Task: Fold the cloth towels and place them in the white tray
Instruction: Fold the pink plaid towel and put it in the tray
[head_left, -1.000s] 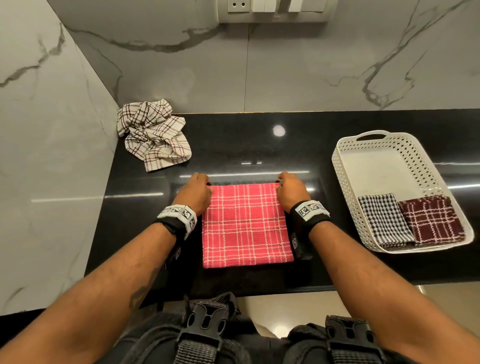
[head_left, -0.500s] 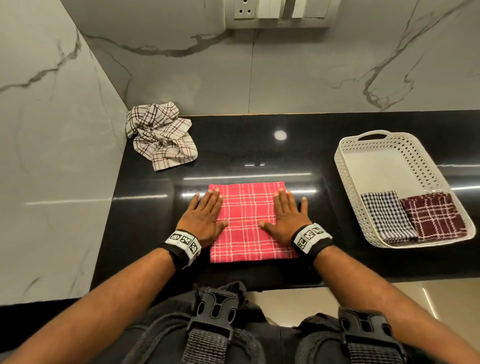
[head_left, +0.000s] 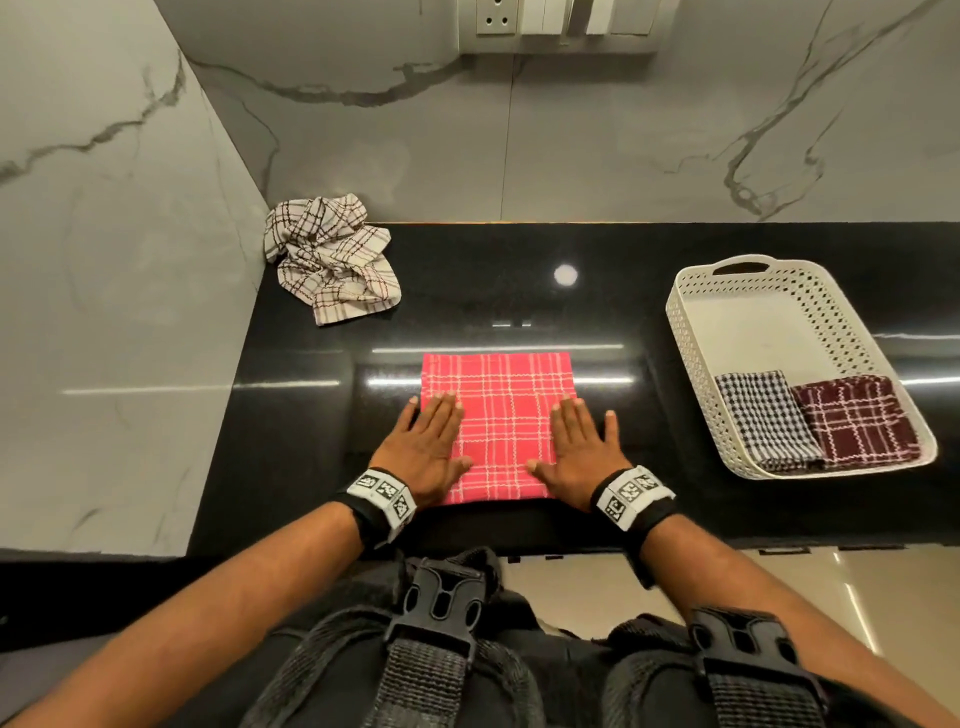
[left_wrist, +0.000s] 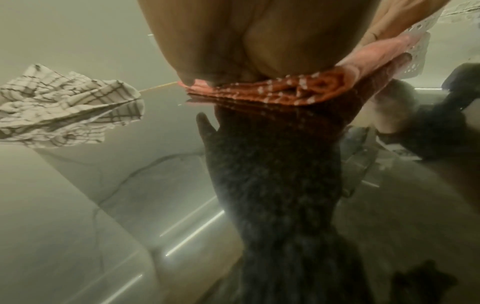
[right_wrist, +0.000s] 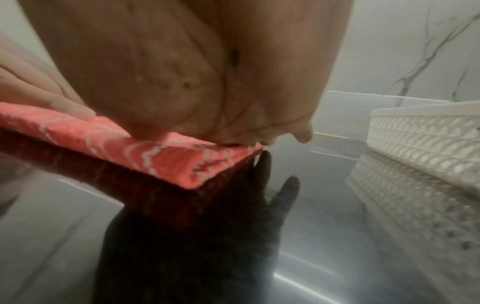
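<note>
Head view: the folded red plaid towel (head_left: 497, 415) is pressed flat on the black tabletop (head_left: 311, 415) by the left hand (head_left: 428, 441) and right hand (head_left: 579, 447), fingers straight, grasping nothing. 2 folded towels lie in the white tray (head_left: 685, 353); the crumpled cream plaid towel (head_left: 332, 257) waits far left. Smoothing seems in hand; another fold or a lift rightward is called for.

Left wrist view: stacked layers are shown at the towel's edge, unseen from above.

Right wrist view: the near right corner is shown, the tray well apart.

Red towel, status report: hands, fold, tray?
Left hand and right hand flat, pressing the folded red towel. White tray holds two folded towels. Crumpled cream towel waits, far left.
</note>
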